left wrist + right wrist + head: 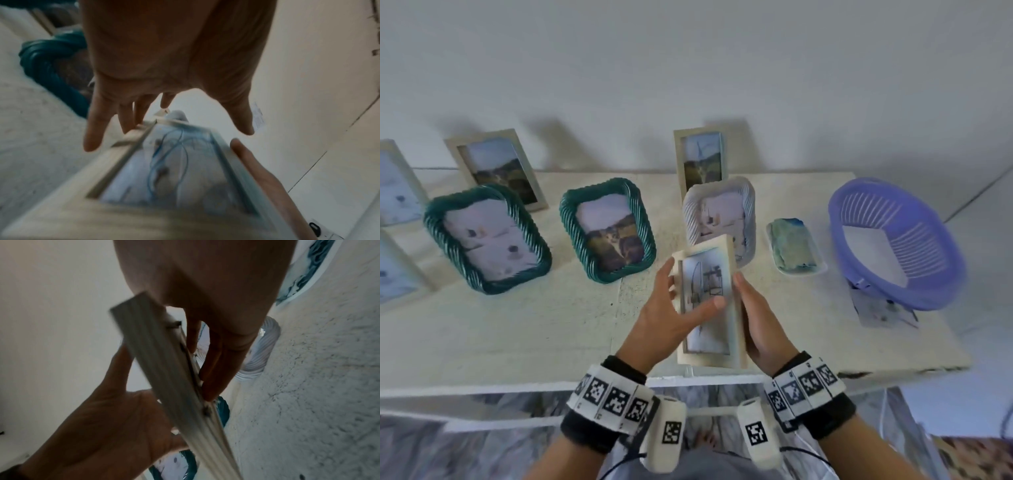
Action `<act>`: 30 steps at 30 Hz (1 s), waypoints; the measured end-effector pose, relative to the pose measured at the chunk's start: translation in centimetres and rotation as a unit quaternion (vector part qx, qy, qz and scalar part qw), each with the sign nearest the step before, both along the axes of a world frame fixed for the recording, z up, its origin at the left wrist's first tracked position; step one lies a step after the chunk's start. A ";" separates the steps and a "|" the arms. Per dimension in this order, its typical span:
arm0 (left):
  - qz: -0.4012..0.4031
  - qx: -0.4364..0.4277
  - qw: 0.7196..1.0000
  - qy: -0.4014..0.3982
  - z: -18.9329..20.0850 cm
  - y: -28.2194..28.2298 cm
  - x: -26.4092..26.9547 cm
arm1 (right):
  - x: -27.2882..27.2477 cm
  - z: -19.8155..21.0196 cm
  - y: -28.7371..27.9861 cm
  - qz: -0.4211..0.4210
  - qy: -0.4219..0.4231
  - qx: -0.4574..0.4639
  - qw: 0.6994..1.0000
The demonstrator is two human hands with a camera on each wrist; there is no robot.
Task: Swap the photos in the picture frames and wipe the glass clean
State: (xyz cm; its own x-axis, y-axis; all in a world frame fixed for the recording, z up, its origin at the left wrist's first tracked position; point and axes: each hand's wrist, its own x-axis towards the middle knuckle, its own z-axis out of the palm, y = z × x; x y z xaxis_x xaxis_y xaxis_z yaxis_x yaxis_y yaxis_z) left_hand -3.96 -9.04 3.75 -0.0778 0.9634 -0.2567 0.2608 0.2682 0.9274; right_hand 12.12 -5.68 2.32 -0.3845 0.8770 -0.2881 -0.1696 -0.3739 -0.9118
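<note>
From the head view, I hold a cream frame (pixel 707 301) above the front edge of the table (pixel 517 325). My left hand (pixel 671 315) takes its left edge, thumb lying across the glass; my right hand (pixel 760 325) cups the right edge, fingers behind. Just beyond the frame stands a white ribbed frame (pixel 722 212); to its left, two green frames (pixel 607 228); to its right, a folded cloth (pixel 796 250) and then a purple basket (pixel 893 240) over a loose photo (pixel 883 311).

At the left wrist, the fingers (pixel 92 129) spread loosely over the frame (pixel 168 178), thumb off the glass here; the picture is blurred.

At the right wrist, the fingers (pixel 216 363) press flat on the back of the frame (pixel 164 369), thumb not visible, so I cannot tell how firm that grasp is.
</note>
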 end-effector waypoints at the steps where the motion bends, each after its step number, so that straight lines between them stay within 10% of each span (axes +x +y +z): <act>1: 0.001 -0.001 1.000 -0.011 -0.2 0.0 0.6 | -0.1 0.0 -0.1 0.007 0.000 -0.006 1.000; 10: -0.006 0.038 0.993 -0.108 -1.2 0.0 0.5 | 0.5 -0.1 0.3 -0.026 0.077 -0.094 0.992; 17: 0.091 0.081 0.969 -0.215 -2.5 -0.6 -2.8 | 2.1 -1.1 0.7 -0.086 -0.110 0.007 0.990; 30: 0.172 0.028 0.979 0.106 -9.8 -1.4 -1.0 | 3.7 -7.4 -1.1 -0.013 -0.415 0.336 0.845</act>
